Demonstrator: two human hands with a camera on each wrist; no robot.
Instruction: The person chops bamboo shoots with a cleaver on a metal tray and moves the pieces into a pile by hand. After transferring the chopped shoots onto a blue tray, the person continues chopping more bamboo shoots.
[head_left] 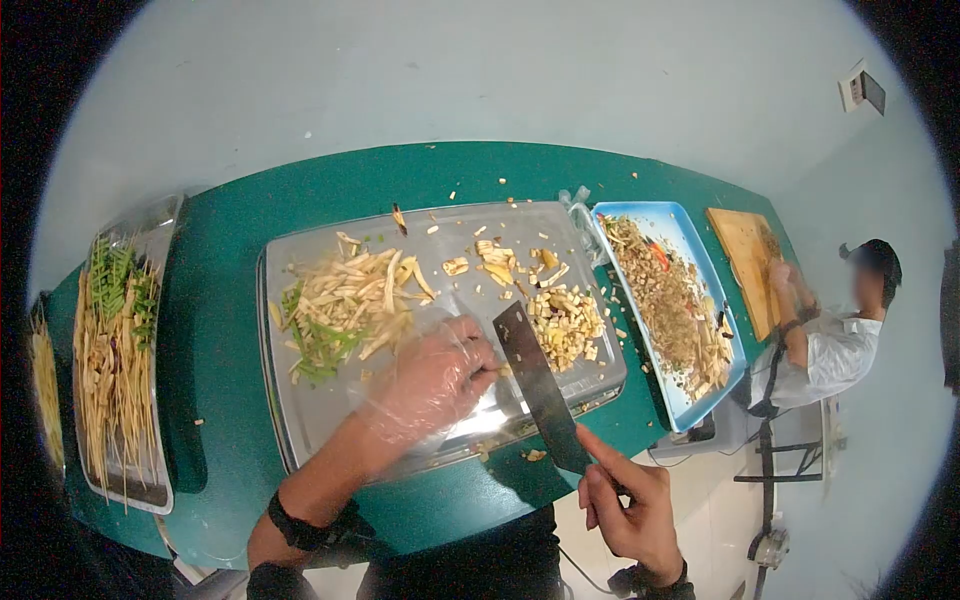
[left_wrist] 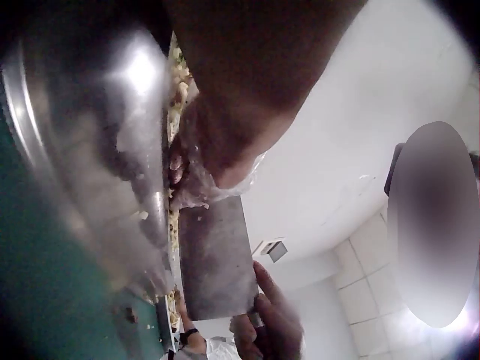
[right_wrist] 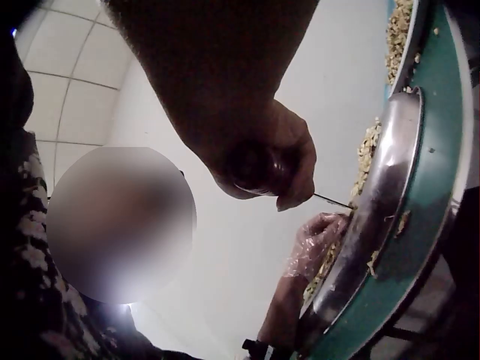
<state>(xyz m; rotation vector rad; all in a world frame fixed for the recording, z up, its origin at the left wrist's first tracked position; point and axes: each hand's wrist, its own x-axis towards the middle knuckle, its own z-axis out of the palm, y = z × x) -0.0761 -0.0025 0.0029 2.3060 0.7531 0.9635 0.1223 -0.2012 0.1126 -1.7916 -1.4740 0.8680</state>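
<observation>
A cleaver (head_left: 540, 380) stands with its broad blade over an upturned-looking metal tray (head_left: 460, 215); my right hand (head_left: 630, 500) grips its handle, index finger laid along the blade. Left of the blade, my left hand (head_left: 430, 380), in a clear plastic glove, has curled fingers pinching a pale vegetable piece (head_left: 503, 370), mostly hidden. Long pale strips (head_left: 370, 290) and green strips (head_left: 325, 345) lie behind and left of that hand. Small diced pieces (head_left: 565, 325) are heaped right of the blade. In the left wrist view the blade (left_wrist: 217, 259) is beside the gloved fingers.
A blue-rimmed tray (head_left: 735, 345) of chopped food stands right of the metal one. Farther right, a person (head_left: 835, 340) works at a wooden board (head_left: 740, 260). At the left is a long metal tray (head_left: 165, 225) of strips. Scraps dot the green table (head_left: 220, 300).
</observation>
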